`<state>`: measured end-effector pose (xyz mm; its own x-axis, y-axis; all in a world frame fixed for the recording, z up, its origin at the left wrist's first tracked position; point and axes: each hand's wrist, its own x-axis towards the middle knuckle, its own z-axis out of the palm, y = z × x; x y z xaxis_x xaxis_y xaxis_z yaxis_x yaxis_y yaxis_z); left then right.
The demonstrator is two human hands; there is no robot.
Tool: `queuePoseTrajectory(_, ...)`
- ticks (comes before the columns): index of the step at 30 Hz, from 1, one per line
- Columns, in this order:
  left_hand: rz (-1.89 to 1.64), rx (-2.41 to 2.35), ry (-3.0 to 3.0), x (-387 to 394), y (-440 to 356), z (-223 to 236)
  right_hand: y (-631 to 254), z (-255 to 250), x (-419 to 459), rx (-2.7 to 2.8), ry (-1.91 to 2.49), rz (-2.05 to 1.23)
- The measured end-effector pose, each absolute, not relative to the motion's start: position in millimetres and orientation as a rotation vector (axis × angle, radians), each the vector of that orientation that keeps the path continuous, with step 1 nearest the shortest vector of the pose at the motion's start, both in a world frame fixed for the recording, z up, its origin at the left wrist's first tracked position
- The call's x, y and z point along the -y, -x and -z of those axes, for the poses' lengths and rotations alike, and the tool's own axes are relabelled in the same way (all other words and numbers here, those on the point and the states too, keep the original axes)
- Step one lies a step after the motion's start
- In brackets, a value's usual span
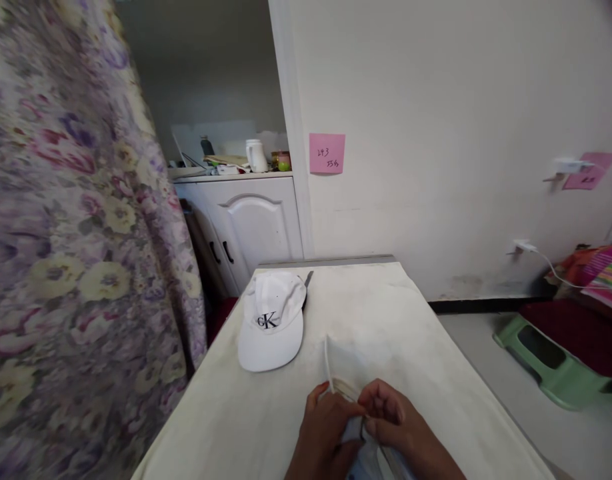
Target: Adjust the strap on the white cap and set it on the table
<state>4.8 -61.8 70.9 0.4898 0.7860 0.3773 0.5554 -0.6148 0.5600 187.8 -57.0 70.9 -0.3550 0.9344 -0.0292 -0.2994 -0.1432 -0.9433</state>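
Both my hands meet at the near edge of a white-covered table [426, 373]. My left hand [325, 427] and my right hand [401, 423] are closed, pinching a small whitish item [347, 390] between them; a thin white cord or strap [327, 363] loops up from it. Pale blue fabric [366, 457] shows just under the hands. I cannot make out what the item is. A white baseball cap [272, 320] with black letters lies on the table's far left, well apart from my hands.
A floral curtain [71, 253] hangs along the left. Behind the table are a white cabinet [246, 223] with a mug [256, 155] and clutter on top, and a wall with a pink note [327, 153]. A green plastic stool [551, 360] stands on the floor at right.
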Motion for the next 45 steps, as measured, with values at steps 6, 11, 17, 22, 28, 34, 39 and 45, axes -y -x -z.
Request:
queuePoseTrajectory(6,-0.935,-1.109,-2.488,61,-7,-64,-191,-63,58,1.080,0.812,-1.720)
queuePoseTrajectory(11,-0.893,-1.071,-2.650,59,-11,-56,-184,-57,56,1.027,0.832,-1.727)
queuePoseTrajectory(17,-0.755,-1.129,-2.582,61,-10,-63,-182,-56,58,1.091,0.941,-1.560)
queuePoseTrajectory(22,-0.833,-1.092,-2.497,63,-4,-67,-197,-63,59,1.176,0.875,-1.662)
queuePoseTrajectory(28,-0.994,-1.078,-2.380,65,0,-69,-204,-66,63,1.305,0.882,-1.690)
queuePoseTrajectory(34,-0.978,-1.068,-2.437,69,-2,-74,-198,-65,63,1.353,0.971,-1.622)
queuePoseTrajectory(39,-1.056,-1.032,-2.542,67,-5,-70,-198,-59,60,1.437,1.028,-1.559)
queuePoseTrajectory(45,-1.040,-0.960,-2.555,63,-6,-65,-197,-55,60,1.480,1.069,-1.554)
